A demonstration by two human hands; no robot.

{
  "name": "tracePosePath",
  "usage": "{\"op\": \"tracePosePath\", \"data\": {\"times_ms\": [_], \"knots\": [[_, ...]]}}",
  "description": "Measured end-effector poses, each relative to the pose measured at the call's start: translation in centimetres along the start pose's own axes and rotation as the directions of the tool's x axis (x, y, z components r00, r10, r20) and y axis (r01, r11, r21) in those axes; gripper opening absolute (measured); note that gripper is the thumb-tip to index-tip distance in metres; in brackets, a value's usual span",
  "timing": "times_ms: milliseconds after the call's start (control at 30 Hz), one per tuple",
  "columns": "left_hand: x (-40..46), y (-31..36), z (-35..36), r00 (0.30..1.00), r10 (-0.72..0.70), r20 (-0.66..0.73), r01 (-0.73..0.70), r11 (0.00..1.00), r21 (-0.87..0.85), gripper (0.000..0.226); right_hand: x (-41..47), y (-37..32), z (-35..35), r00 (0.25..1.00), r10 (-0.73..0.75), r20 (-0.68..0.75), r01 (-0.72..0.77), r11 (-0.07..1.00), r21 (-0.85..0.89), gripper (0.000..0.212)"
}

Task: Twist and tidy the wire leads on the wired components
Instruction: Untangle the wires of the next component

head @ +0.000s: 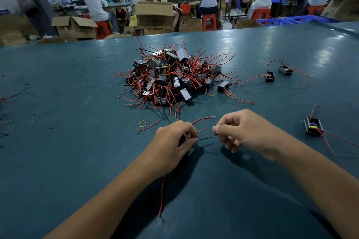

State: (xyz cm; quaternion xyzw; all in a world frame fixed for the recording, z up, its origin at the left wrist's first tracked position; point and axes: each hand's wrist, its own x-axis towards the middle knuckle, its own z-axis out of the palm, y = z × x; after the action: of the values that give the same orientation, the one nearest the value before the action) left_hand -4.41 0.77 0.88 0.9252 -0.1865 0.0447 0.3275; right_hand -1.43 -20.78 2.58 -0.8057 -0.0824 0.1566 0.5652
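Teal covers the table, where stray wire ends poke in at the far left edge. Nearer the middle, a yellow band lies just beside a loose red lead. Behind them sits the pile of boxy wired parts, red leads sticking out all round. In front of it, the left hand curls its fingers round a mostly hidden part, with a red wire hanging below the wrist. A thin black lead runs from that hand's fingertips across to the right hand, which pinches its bare tip between thumb and forefinger, the other fingers curled. Farther right, two parts rest well apart from the pile, and one part lies near the right edge, its red leads trailing.
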Motion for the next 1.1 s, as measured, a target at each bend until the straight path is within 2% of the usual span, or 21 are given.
{"op": "tracePosePath", "data": {"times_ms": [367,467,567,700,800,900,1033,1100], "knots": [[0.1,-0.8,0.1,1.0,0.02,-0.011,-0.021,0.999,-0.037,0.005,0.5,0.4,-0.1,0.997,-0.003,-0.071,0.0,1.0,-0.031,0.025],[0.2,-0.9,0.2,1.0,0.011,0.001,-0.011,0.997,-0.081,0.004,1.3,0.8,-0.5,0.97,-0.051,-0.237,0.048,0.999,-0.015,0.023],[0.2,-1.1,-0.5,1.0,-0.026,-0.011,0.023,0.984,-0.177,0.003,3.0,0.9,-1.5,0.896,-0.151,-0.418,0.055,0.971,-0.233,0.019],[0.9,-1.9,-1.8,0.979,-0.119,-0.165,0.07,0.958,-0.277,0.011,7.8,-0.2,-3.6,0.816,-0.343,-0.465,0.024,0.824,-0.566,0.019],[1.1,-2.5,-2.1,0.956,-0.174,-0.238,0.106,0.956,-0.273,0.013,12.3,-0.9,-5.5,0.837,-0.356,-0.415,-0.055,0.7,-0.712,0.021],[1.1,-3.1,-2.2,0.957,-0.204,-0.204,0.154,0.959,-0.236,0.012,15.7,-0.8,-6.7,0.907,-0.269,-0.325,-0.109,0.595,-0.796,0.03],[1.0,-3.7,-2.6,0.983,-0.145,-0.112,0.13,0.982,-0.136,0.009,16.9,0.7,-6.3,0.927,-0.18,-0.328,-0.198,0.509,-0.838,0.038],[1.0,-3.8,-3.0,0.992,-0.114,-0.045,0.107,0.987,-0.123,0.007,16.5,1.5,-5.8,0.929,-0.198,-0.313,-0.2,0.441,-0.875,0.038]]}}
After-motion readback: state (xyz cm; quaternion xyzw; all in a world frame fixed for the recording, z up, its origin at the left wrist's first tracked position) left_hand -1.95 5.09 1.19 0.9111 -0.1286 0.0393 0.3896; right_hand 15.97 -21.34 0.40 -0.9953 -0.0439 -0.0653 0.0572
